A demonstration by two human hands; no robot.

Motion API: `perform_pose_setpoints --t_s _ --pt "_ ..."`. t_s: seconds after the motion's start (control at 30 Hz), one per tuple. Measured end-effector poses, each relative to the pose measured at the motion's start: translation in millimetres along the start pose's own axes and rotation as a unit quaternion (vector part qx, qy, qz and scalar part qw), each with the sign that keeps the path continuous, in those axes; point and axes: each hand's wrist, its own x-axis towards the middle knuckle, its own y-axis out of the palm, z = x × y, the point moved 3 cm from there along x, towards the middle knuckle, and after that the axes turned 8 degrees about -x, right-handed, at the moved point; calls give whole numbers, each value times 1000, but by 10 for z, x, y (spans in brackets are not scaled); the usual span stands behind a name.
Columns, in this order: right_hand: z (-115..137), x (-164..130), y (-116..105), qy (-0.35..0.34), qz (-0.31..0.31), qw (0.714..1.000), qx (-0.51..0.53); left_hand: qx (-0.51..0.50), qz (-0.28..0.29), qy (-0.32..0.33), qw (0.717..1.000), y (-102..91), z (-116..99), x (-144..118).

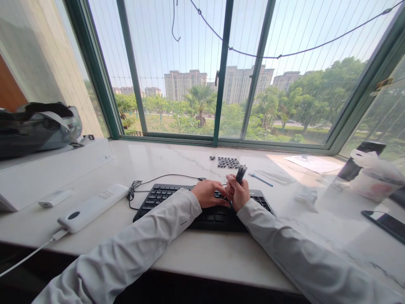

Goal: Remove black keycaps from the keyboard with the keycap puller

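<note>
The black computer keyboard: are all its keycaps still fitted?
No: a cluster of loose black keycaps lies on the white marble counter behind the black computer keyboard, apart from it.

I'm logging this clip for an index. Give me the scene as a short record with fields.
setting: white stone counter under a big window
left hand: rests on the black keyboard, fingers on a key
right hand: holds a small dark tool upright above the keyboard
behind: loose black keycaps, blue pen, papers
left side: white power bank
right side: phone
</note>
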Motion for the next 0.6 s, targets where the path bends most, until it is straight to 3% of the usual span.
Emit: perform_pose_setpoints --t_s 0.27,0.6 --pt "-50 -24 -48 -52 -28 996 -69 -33 -15 -45 998 15 8 -2" --pt "-41 -42 -41 -71 -7 994 -83 -48 -27 -40 998 33 54 -7"
